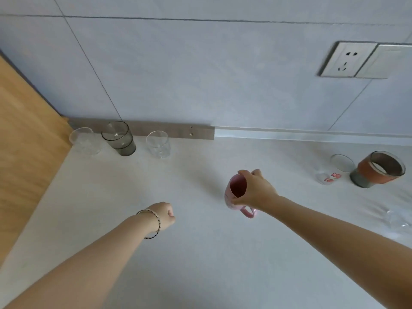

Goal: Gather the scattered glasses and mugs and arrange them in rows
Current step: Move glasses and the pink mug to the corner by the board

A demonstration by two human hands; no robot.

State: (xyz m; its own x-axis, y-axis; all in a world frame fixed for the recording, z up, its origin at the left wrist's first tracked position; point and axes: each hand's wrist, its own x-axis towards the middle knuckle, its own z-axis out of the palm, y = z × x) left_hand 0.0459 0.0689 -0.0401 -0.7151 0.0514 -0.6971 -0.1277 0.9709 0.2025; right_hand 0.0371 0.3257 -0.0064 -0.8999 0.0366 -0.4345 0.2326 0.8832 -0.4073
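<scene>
My right hand (255,189) grips a pink mug (234,195) by its rim at mid-counter, handle pointing toward me. My left hand (163,216) hovers as a loose fist to the left, holding nothing. Along the back wall at the left stand three in a row: a clear glass (84,141), a smoky grey glass (119,138) and another clear glass (158,143). At the right sit a clear glass with red prints (334,171) and a glass with an orange sleeve (378,169). A further clear glass (396,221) lies at the right edge, hard to make out.
The white countertop (200,253) runs from a wooden panel (24,141) on the left to beyond the right edge. A grey tiled wall with a power socket (347,60) rises behind it.
</scene>
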